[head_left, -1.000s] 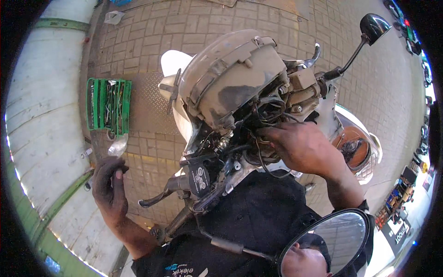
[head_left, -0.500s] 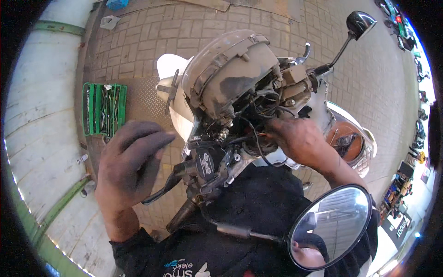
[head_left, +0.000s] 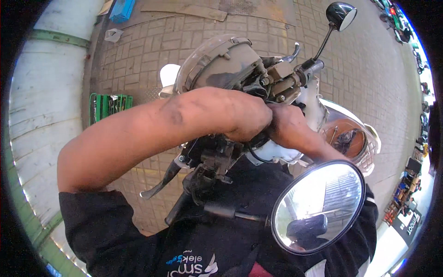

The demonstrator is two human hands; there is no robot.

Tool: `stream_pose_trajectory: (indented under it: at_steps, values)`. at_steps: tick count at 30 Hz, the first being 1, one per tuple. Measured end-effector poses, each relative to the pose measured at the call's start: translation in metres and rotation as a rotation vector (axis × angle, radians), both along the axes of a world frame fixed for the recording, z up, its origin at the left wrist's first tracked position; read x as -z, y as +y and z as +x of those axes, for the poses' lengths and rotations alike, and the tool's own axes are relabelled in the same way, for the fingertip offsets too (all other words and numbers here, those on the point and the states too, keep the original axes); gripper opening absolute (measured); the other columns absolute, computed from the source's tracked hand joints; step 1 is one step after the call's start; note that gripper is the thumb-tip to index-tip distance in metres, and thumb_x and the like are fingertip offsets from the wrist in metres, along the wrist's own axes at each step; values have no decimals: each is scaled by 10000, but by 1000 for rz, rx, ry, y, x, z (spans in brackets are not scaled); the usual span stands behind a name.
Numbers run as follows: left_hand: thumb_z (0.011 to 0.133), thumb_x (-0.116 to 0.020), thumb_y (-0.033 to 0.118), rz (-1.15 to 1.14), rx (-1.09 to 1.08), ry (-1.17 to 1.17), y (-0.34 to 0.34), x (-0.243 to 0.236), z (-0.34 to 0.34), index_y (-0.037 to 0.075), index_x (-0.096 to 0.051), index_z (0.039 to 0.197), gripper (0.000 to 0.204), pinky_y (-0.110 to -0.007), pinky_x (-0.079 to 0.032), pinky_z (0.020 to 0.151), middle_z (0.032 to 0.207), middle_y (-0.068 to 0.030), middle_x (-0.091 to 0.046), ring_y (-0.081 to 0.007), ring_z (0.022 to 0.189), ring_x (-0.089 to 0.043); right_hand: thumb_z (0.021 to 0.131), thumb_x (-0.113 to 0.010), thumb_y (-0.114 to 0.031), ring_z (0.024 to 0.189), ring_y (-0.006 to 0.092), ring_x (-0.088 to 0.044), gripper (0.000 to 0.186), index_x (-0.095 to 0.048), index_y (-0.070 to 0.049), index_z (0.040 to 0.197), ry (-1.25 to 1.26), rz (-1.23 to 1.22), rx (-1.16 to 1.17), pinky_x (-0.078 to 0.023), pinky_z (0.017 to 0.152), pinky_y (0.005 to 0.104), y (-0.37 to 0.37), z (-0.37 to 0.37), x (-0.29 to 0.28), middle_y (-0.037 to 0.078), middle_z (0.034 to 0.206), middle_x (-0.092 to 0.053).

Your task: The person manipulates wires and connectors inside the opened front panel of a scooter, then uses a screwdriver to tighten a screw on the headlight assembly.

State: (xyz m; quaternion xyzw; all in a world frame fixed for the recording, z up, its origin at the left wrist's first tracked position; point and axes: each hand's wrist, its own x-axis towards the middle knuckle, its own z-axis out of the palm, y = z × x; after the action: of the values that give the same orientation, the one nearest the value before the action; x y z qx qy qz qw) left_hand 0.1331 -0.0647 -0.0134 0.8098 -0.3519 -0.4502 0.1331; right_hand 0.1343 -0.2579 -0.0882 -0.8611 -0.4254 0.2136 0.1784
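Note:
Both hands meet at the opened front of a scooter, among the wiring behind its headlight housing (head_left: 217, 67). My left hand (head_left: 251, 115) reaches across from the left with its back toward me; its fingers are hidden in the gap. Close against it, my right hand (head_left: 290, 123) has its fingers curled inward, and what they grip is hidden. A black cable (head_left: 254, 154) loops below the hands. Left of them sits the handlebar's dark control unit (head_left: 217, 161), with a brake lever (head_left: 161, 182) beside it.
A round mirror (head_left: 318, 207) stands close in front of my chest, and another mirror (head_left: 341, 16) rises at the far right. On the paved floor at left is a green toolbox (head_left: 110, 107). The scooter's brown round opening (head_left: 348, 141) lies to the right.
My left hand has swung from beside the handlebar, where it was raised with nothing in it, across to meet my right hand at the wiring. The handlebar and mirrors have shifted slightly in view.

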Motion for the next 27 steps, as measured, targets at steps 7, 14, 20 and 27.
stream_pose_trajectory:
  at_steps: [7,14,20,27]
  values:
    - [750,-587,87,-61,-162,-16,18,11,-16,47,-688,935,215,-458,-525,791,926,-196,-677,-359,870,-661,728,-608,-126,877,309,-630,210,-708,-118,912,-110,146,-3,-532,721,414,3,-6,-7,91,967,-631]
    - [738,-611,71,-209,-243,-350,81,-32,-29,40,-672,927,201,-414,-517,823,1018,-121,-623,-342,919,-628,661,-605,-95,954,282,-535,384,-691,-140,1033,-169,98,-211,-473,835,393,2,-16,-10,73,944,-579]
    - [712,-634,88,-207,-299,-225,81,-31,-34,8,-660,885,193,-430,-506,775,961,-138,-627,-359,890,-623,672,-590,-84,1009,297,-527,426,-668,-140,1087,-21,132,-274,-456,855,414,-4,-18,-11,109,995,-564]
    - [857,-610,171,-269,-470,-236,95,-28,-51,39,-637,934,155,-453,-492,752,891,-161,-614,-392,862,-601,738,-587,-67,947,346,-561,280,-648,-40,1009,160,70,-59,-446,866,443,2,-7,-15,170,918,-585]
